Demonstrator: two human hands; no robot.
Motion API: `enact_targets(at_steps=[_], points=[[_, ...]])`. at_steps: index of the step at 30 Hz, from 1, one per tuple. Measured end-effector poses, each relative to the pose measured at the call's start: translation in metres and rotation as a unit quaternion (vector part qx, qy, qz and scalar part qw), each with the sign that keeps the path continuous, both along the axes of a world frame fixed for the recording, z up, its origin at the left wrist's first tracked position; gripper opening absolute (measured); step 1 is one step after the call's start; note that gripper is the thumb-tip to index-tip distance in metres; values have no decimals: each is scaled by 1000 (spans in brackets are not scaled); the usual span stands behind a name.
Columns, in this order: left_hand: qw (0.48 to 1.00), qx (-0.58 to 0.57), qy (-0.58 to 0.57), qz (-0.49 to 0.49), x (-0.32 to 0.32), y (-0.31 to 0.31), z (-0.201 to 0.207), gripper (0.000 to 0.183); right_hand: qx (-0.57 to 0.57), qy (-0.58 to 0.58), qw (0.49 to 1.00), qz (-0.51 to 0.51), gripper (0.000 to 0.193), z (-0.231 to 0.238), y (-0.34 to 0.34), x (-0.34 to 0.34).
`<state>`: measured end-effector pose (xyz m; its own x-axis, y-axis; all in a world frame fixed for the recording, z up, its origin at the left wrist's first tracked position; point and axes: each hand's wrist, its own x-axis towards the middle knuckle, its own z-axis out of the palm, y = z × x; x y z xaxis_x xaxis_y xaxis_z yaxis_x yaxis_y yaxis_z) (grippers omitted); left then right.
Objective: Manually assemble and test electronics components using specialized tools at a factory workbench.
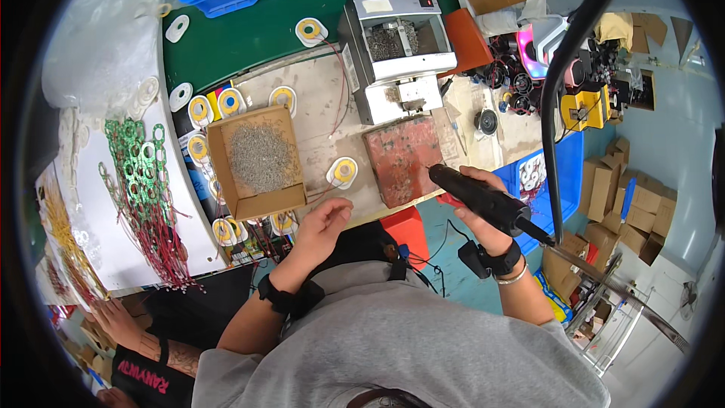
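Holding black power screwdriver [477, 196] | inside right hand [487, 231] | tip by red slab [400, 155]

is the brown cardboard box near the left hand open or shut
Open: no lid covers the brown cardboard box, and a heap of small silvery pieces shows inside.

There, the left grip [323, 227] hung loose, fingers [337, 212] half curled, while the right grip [487, 231] clenched firmly, both forearms [527, 298] angled forward!
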<state>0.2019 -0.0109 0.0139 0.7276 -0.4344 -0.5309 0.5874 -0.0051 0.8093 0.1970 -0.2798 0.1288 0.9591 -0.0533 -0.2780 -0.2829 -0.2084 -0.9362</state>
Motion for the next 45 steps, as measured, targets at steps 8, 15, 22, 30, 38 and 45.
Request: enact_targets(at_steps=[8,15,22,30,38,45], points=[[999,44,-25,-3,-2,15,9,15,6,-23,999,-41,56,-5,6,-9],[997,64,-25,-45,-15,36,19,19,32,-133,976,-170,59,-15,15,-37],[992,97,-55,-57,-42,74,46,22,-66,-50,963,-256,27,-45,28,-131],[957,211,-183,-81,-56,111,47,20,-31,-44,953,-298,17,-65,58,-197],[895,258,-193,-309,-82,132,53,25,-3,73,984,-161,22,-92,102,-270],[850,307,-138,-405,-143,225,-7,29,-64,218,974,-8,26,-101,129,-277]])
